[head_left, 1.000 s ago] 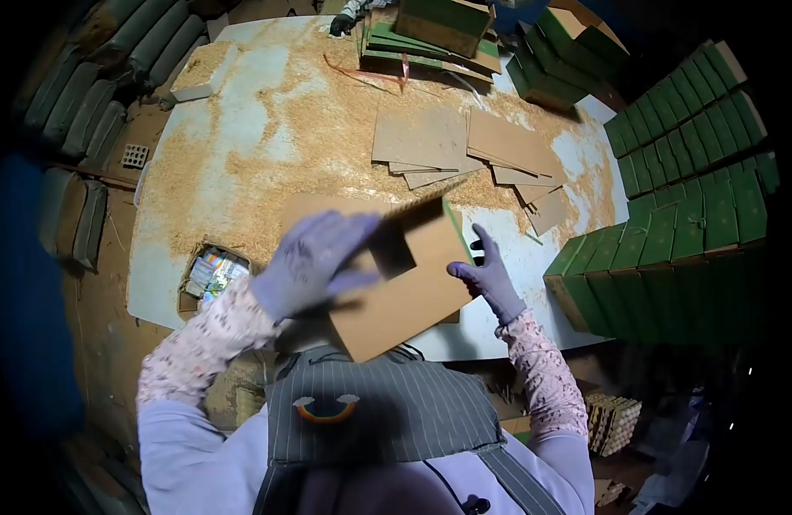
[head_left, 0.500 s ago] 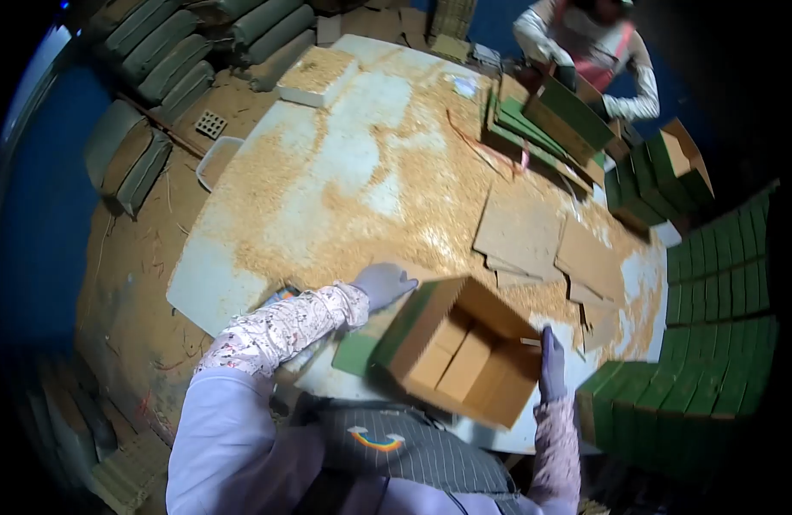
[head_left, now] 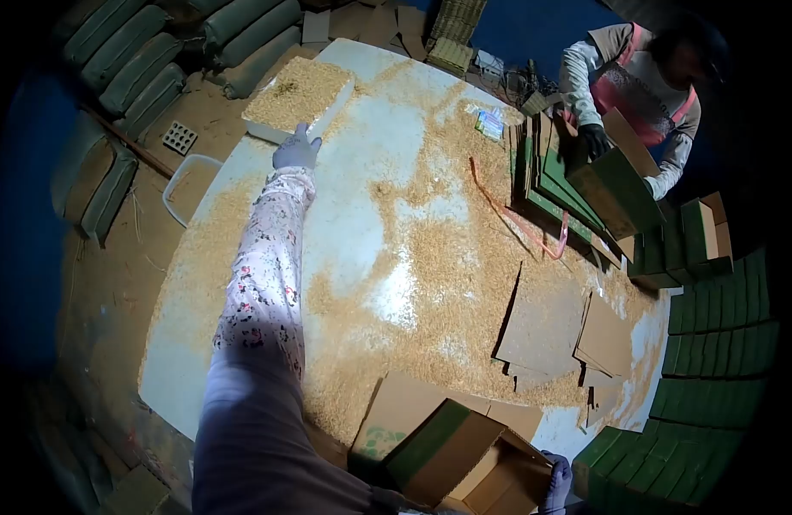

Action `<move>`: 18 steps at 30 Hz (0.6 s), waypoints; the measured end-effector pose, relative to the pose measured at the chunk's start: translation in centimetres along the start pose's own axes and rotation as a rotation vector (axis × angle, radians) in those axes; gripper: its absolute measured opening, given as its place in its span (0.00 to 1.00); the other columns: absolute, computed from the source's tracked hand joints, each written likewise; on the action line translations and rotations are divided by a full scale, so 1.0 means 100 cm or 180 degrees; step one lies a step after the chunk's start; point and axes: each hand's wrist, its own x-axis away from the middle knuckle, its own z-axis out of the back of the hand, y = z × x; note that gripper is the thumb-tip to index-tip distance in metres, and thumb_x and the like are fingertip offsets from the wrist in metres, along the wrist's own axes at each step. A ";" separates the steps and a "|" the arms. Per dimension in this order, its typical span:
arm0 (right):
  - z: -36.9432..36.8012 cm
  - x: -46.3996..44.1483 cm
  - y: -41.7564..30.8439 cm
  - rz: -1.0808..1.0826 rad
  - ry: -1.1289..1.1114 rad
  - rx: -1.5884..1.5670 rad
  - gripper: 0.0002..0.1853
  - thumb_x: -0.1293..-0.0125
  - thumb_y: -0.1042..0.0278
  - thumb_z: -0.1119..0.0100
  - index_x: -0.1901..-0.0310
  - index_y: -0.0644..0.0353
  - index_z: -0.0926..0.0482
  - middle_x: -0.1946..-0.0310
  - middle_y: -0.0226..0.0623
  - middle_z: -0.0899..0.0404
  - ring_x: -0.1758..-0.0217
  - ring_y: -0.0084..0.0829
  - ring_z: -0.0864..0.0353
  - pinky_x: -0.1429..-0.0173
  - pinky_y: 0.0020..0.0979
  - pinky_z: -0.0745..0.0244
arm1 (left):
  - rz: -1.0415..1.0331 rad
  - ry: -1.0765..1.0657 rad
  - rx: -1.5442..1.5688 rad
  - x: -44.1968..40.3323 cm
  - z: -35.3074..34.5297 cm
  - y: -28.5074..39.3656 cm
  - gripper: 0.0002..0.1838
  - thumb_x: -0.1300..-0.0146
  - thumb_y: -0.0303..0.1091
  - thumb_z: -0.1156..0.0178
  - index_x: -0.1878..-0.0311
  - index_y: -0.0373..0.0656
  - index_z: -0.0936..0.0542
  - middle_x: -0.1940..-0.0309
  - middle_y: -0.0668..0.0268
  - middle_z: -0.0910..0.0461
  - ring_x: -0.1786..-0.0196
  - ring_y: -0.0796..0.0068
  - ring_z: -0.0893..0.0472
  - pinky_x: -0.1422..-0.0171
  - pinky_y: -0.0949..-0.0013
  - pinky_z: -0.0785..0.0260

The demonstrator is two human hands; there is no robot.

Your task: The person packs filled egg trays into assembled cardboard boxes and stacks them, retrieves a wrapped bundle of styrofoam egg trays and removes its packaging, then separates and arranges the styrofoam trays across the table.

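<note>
My left hand [head_left: 297, 150], in a grey glove, is stretched far forward to the near side of a shallow white tray [head_left: 327, 120] heaped with wood shavings [head_left: 297, 90]. Its fingers are extended at the tray's rim; whether they press on it I cannot make out. Low in the view, my right hand [head_left: 557, 485], also gloved, grips the right edge of an open green and brown cardboard box [head_left: 456, 459]. The box lies tilted, its open side facing right and towards me. Flat cardboard [head_left: 396, 408] lies beneath and behind it.
Shavings cover much of the white table [head_left: 344, 184]. Cardboard sheets [head_left: 542, 322] lie right of centre. Across the table, a co-worker [head_left: 645, 94] handles a green box [head_left: 615, 189]. Stacked green boxes [head_left: 713, 378] line the right; filled sacks [head_left: 142, 73] sit at the left.
My left hand has moved from beside the box far forward to the white tray. The box and right hand now appear lower in view. The co-worker leans further over the green box.
</note>
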 end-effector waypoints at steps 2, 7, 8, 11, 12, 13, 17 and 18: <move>0.001 -0.006 -0.001 0.0057 0.0012 0.0193 0.25 0.29 0.50 0.53 0.47 0.67 0.24 0.49 0.44 0.22 0.44 0.36 0.25 0.36 0.38 0.34 | -0.0097 0.0071 0.0081 0.005 -0.008 -0.009 0.19 0.31 0.50 0.51 0.44 0.50 0.30 0.56 0.53 0.19 0.54 0.55 0.18 0.52 0.54 0.27; 0.010 -0.016 0.029 -0.0310 -0.0071 -0.0309 0.25 0.30 0.50 0.53 0.47 0.67 0.23 0.49 0.42 0.21 0.46 0.34 0.25 0.37 0.37 0.33 | -0.0804 0.0573 0.0659 0.100 0.022 -0.071 0.14 0.30 0.45 0.50 0.50 0.46 0.28 0.59 0.56 0.18 0.56 0.56 0.18 0.56 0.54 0.28; 0.011 -0.015 0.032 -0.0307 -0.0081 -0.0399 0.26 0.30 0.50 0.52 0.46 0.67 0.24 0.48 0.43 0.21 0.45 0.35 0.25 0.36 0.39 0.33 | -0.1000 0.0647 0.0784 0.134 0.035 -0.090 0.15 0.31 0.45 0.48 0.49 0.46 0.28 0.59 0.59 0.17 0.57 0.60 0.17 0.57 0.57 0.27; 0.016 -0.022 0.055 0.0375 0.0195 0.0297 0.25 0.25 0.47 0.59 0.57 0.63 0.22 0.60 0.36 0.20 0.57 0.28 0.25 0.47 0.29 0.31 | 0.0019 0.0656 0.1749 0.199 0.072 -0.128 0.20 0.34 0.50 0.43 0.52 0.42 0.26 0.59 0.61 0.17 0.57 0.70 0.17 0.57 0.65 0.26; 0.014 -0.020 0.052 0.0381 0.0224 0.0348 0.25 0.25 0.47 0.59 0.57 0.63 0.23 0.61 0.35 0.21 0.59 0.27 0.25 0.49 0.28 0.31 | 0.0929 0.0018 0.2318 0.208 0.076 -0.143 0.21 0.35 0.51 0.41 0.55 0.40 0.25 0.62 0.63 0.19 0.61 0.73 0.18 0.58 0.68 0.26; 0.016 -0.019 0.054 0.0361 0.0198 0.0368 0.25 0.25 0.47 0.59 0.57 0.63 0.23 0.61 0.35 0.21 0.59 0.27 0.25 0.49 0.28 0.31 | 0.1864 -0.0643 0.2848 0.220 0.080 -0.154 0.23 0.36 0.53 0.40 0.58 0.38 0.24 0.64 0.65 0.20 0.64 0.76 0.20 0.59 0.71 0.27; 0.022 -0.025 0.080 0.0336 0.0210 -0.0032 0.24 0.25 0.47 0.57 0.57 0.63 0.22 0.62 0.33 0.21 0.59 0.24 0.26 0.51 0.27 0.30 | 0.1004 -0.1563 0.2788 0.230 0.081 -0.161 0.22 0.38 0.51 0.38 0.60 0.38 0.24 0.71 0.68 0.27 0.70 0.77 0.28 0.61 0.72 0.31; 0.020 -0.024 0.076 0.0297 0.0203 -0.0123 0.24 0.25 0.47 0.57 0.56 0.62 0.22 0.62 0.33 0.21 0.59 0.24 0.26 0.52 0.27 0.30 | -0.0058 -0.1400 0.3097 0.231 0.077 -0.166 0.20 0.40 0.48 0.36 0.61 0.37 0.24 0.69 0.66 0.24 0.65 0.76 0.25 0.59 0.72 0.32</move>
